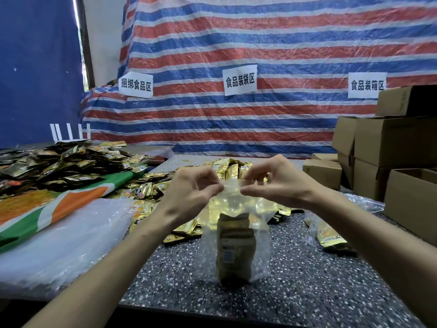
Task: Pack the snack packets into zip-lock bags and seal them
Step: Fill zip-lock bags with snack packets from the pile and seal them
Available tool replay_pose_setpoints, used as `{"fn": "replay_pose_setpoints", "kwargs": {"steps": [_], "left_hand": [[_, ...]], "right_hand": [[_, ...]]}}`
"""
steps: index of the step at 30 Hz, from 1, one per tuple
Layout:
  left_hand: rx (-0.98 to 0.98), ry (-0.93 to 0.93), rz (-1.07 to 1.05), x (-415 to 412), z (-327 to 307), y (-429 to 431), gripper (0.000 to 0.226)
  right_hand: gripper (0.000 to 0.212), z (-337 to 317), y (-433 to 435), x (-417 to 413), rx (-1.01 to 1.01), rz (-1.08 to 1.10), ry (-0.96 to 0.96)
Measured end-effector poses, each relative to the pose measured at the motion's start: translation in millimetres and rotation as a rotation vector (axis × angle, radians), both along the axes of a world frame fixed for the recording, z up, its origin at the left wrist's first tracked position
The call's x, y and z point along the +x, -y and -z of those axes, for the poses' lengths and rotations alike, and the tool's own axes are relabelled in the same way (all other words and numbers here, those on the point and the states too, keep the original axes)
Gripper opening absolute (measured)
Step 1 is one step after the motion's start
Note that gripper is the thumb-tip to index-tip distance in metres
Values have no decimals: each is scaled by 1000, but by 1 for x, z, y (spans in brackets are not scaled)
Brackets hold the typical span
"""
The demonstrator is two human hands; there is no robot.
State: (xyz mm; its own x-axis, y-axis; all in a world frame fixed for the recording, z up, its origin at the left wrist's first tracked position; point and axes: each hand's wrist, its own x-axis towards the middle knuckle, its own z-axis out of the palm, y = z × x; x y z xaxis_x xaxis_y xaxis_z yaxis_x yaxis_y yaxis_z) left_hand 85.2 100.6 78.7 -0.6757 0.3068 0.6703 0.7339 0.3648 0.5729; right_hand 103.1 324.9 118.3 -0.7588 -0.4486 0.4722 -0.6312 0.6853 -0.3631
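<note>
Above the dark speckled stone counter [295,292], left hand [191,185] and right hand [272,178] pinched the zip strip of a clear plastic zip-lock bag [236,200], fingers narrow on it. A stack of gold foil snack packets [234,252] sat inside, and sealing seemed underway. Another filled bag [328,235] lay to the right; many loose gold packets [151,188] lay unpacked. Brown cardboard boxes [383,143] and a red-white-blue striped tarpaulin [260,43] stood behind.

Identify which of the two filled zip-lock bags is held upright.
The centre zip-lock bag: the left hand and right hand pinch its top edge. The other filled bag lies flat on the table, to the right.
</note>
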Motion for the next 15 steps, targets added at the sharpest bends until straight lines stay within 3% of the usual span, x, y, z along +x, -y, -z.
{"fn": "replay_pose_setpoints", "kwargs": {"steps": [4, 10, 15], "left_hand": [[22, 18, -38, -3, 5, 5, 19], [-99, -71, -15, -2, 0, 9, 4], [-58, -16, 22, -4, 0, 14, 7]], "right_hand": [[3, 4, -10, -1, -39, 39, 10], [4, 9, -17, -2, -142, 46, 41], [9, 15, -30, -1, -287, 25, 129]]}}
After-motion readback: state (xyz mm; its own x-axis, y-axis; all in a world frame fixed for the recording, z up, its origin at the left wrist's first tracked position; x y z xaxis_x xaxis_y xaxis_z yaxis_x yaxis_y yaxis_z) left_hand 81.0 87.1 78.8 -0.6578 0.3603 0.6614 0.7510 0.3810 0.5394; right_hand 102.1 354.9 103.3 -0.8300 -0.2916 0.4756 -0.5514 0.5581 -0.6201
